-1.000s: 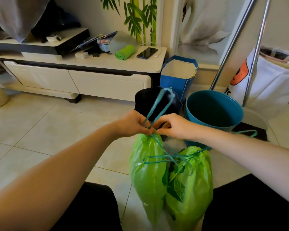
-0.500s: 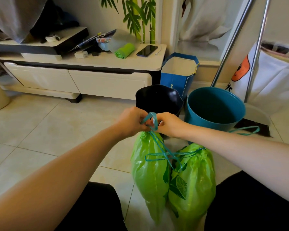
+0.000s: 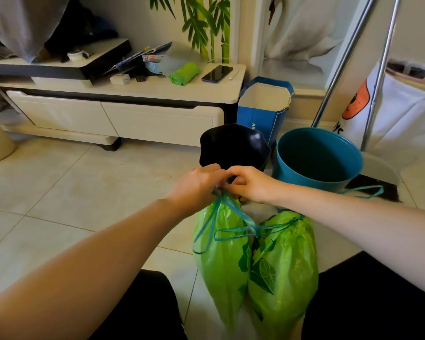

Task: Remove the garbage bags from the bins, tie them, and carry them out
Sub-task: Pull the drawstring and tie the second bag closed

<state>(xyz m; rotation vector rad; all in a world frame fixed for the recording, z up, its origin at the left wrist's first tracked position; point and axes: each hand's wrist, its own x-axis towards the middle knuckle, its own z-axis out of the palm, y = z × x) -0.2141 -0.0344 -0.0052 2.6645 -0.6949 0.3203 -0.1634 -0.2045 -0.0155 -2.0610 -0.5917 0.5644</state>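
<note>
Two full green garbage bags stand side by side on the tiled floor between my knees: the left bag [image 3: 221, 271] and the right bag [image 3: 285, 273]. Teal drawstrings [image 3: 233, 209] run from the left bag's gathered neck up into both my hands. My left hand [image 3: 196, 187] and my right hand [image 3: 250, 184] touch fingertip to fingertip just above that neck, both pinching the drawstring. The right bag's mouth is cinched, and its teal cord [image 3: 280, 227] lies across towards the left bag. Behind my hands stand a black bin [image 3: 233, 146] and a teal bin [image 3: 317, 158], neither with a bag inside.
A low white TV cabinet [image 3: 133, 119] runs along the wall, holding a roll of green bags [image 3: 184, 73] and a phone [image 3: 217, 73]. A blue paper bag [image 3: 263, 106] stands behind the bins. Metal rack poles [image 3: 378, 77] and a white laundry bag [image 3: 402, 114] are at right.
The tall drawstring loop above my hands has been drawn down to the bag's neck. My hands have closed together, and a loop now hangs down the left bag's side.
</note>
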